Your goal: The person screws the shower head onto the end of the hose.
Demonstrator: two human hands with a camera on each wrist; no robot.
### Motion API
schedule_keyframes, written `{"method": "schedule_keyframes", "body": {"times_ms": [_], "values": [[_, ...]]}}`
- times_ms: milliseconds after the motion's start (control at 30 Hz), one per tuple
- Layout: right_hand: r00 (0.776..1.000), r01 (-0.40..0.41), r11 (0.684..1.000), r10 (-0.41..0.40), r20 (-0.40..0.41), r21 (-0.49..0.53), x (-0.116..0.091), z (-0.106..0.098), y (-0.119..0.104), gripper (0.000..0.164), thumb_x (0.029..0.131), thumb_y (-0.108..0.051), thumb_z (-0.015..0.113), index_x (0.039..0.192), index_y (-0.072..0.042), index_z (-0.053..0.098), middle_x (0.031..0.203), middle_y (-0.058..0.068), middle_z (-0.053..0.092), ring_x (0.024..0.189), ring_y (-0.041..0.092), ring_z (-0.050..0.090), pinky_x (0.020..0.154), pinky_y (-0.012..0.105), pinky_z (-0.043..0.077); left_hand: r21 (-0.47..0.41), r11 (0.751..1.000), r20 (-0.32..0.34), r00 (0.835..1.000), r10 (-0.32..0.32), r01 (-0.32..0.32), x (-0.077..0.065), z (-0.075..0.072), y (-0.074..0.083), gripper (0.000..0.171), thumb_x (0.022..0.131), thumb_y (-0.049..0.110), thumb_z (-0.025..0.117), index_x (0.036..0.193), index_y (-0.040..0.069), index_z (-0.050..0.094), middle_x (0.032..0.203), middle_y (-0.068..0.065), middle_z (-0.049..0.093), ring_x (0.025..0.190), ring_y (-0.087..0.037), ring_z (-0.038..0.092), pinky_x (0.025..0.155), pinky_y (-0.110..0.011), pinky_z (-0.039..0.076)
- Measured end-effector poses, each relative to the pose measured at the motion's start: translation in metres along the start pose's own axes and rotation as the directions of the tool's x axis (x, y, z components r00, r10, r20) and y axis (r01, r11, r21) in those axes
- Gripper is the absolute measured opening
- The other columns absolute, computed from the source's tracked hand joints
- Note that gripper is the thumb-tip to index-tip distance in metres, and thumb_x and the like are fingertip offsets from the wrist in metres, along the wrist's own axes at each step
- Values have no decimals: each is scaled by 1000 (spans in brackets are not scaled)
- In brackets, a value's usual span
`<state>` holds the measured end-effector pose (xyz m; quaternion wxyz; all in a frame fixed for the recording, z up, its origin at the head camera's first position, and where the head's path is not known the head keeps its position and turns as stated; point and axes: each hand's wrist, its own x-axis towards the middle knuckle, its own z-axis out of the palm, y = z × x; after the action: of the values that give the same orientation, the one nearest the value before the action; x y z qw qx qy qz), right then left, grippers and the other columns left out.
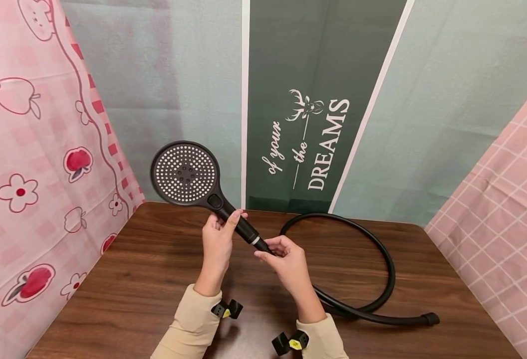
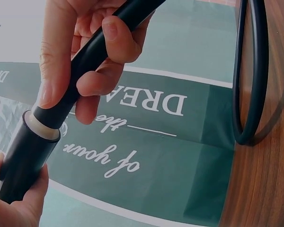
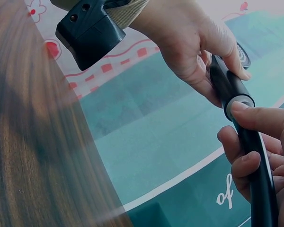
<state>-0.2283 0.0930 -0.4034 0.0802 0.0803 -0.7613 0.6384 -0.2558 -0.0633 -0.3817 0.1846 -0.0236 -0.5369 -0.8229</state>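
Observation:
A black shower head (image 1: 184, 173) with a round face of pale nozzles is held up above the table, tilted, its face toward the head camera. My left hand (image 1: 217, 242) grips its handle (image 1: 241, 225). Against the handle's lower end, my right hand (image 1: 287, 259) pinches the end of a black shower hose (image 1: 387, 264). A pale ring (image 2: 40, 126) shows at the joint between handle and hose in the left wrist view. In the right wrist view the right thumb (image 3: 241, 108) lies at this ring, with the fingers curled round the hose end.
The hose loops over the brown wooden table (image 1: 146, 294), its free end (image 1: 430, 319) lying at the right. Behind hangs a green cloth (image 1: 286, 60) with white lettering. Pink patterned cloths stand at the left (image 1: 43, 199) and right (image 1: 510, 214).

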Motion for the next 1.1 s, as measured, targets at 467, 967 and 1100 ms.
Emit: {"method": "schedule_keyframes", "body": {"times_ms": [467, 967, 1100], "values": [[999, 35, 998, -36, -17, -46, 0, 0, 0, 28, 75, -6, 86, 97, -2, 69, 85, 17, 75, 73, 5, 67, 70, 20, 54, 7, 1000, 12, 1000, 8, -8, -1, 0, 2, 27, 97, 13, 65, 116, -4, 54, 87, 4, 75, 91, -9, 73, 85, -20, 55], [1000, -8, 1000, 8, 4, -10, -1, 0, -1, 23, 78, -5, 83, 98, -3, 71, 84, 17, 74, 67, 8, 70, 57, 24, 52, 17, 1000, 9, 1000, 8, -8, -1, 0, 1, 31, 97, 14, 65, 117, -6, 53, 86, 3, 75, 91, -9, 72, 84, -19, 54], [1000, 12, 999, -12, -4, -41, 0, 0, 0, 29, 76, -7, 85, 99, -3, 69, 86, 16, 75, 73, 7, 68, 67, 21, 53, 18, 1000, 2, 1000, 10, -10, -1, 0, 1, 24, 96, 14, 66, 113, -1, 56, 86, 2, 75, 89, -9, 72, 84, -20, 54]]}}
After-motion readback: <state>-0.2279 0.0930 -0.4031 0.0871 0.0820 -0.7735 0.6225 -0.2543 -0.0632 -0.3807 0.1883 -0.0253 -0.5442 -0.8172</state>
